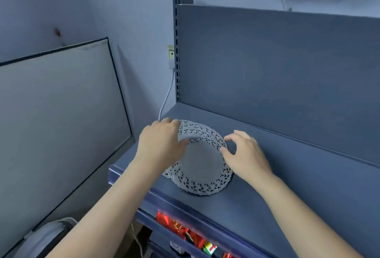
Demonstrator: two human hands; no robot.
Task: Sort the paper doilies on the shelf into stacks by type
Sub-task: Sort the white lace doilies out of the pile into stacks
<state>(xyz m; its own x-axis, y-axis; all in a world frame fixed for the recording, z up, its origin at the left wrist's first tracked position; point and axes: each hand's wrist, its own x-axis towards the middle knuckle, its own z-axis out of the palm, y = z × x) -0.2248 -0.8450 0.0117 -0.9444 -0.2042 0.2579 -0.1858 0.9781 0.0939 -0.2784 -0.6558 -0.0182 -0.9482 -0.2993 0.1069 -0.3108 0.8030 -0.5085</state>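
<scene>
A pile of round white paper doilies (202,165) with lace rims lies at the left end of the grey shelf (287,175). A second lace edge sticks out below the top one at the lower left. My left hand (159,144) rests on the pile's left side, its thumb lying on the plain centre and its fingers reaching over the far rim. My right hand (244,155) sits at the pile's right edge, thumb and forefinger pinching the lace rim.
The shelf's back panel (277,68) rises behind the pile. To the left leans a large framed board (57,109), with a white cable (166,97) hanging from a wall socket. Red and green packets (181,229) show on the shelf below.
</scene>
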